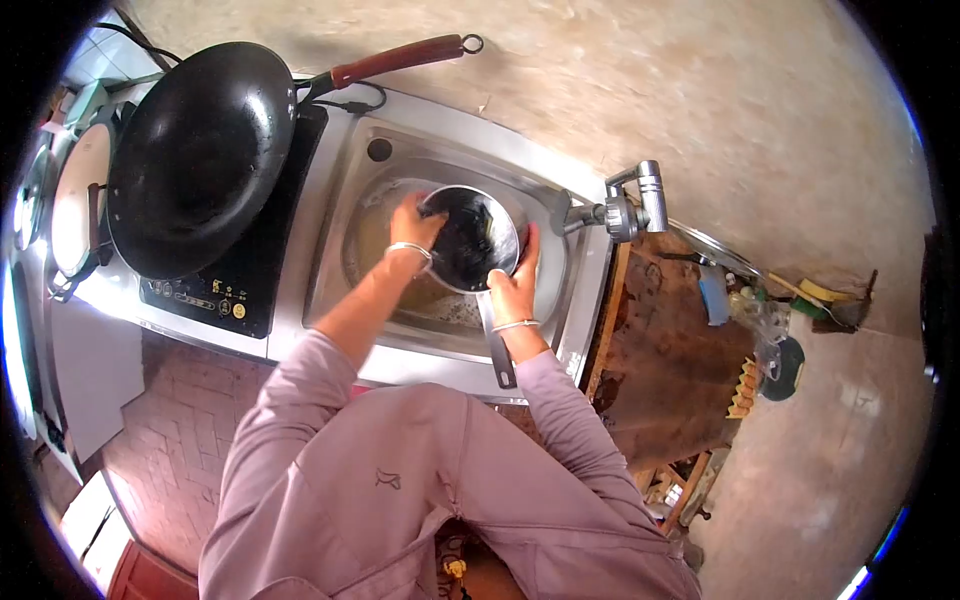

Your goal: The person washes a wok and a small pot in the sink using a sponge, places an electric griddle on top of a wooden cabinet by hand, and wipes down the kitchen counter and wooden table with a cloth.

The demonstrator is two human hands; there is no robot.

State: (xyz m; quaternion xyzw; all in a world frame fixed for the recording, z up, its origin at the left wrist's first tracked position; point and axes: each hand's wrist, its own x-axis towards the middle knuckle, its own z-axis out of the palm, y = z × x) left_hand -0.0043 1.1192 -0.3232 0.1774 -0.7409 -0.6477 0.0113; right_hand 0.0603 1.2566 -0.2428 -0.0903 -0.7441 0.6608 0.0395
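Note:
A small saucepan (468, 245) with a dark inside and a bright metal rim is tilted over the sink (340, 200), its long handle (500, 350) pointing down toward my body. My right hand (515, 285) grips its right side, thumb over the rim near the handle and fingers around the outer wall. At the left rim is my left hand (418, 225), its fingers curled and reaching inside the pan. Something dark shows by those fingers, but I cannot make out what it is. Cloudy water with foam (440, 305) lies in the sink below.
A large black wok (205, 160) rests on the induction cooker (225, 290) at left, its brown handle (400, 62) reaching above the sink. The faucet (625, 210) stands at the sink's right. Beyond it, a brown tabletop (670, 350) holds a blue item (714, 295) and other kitchen things.

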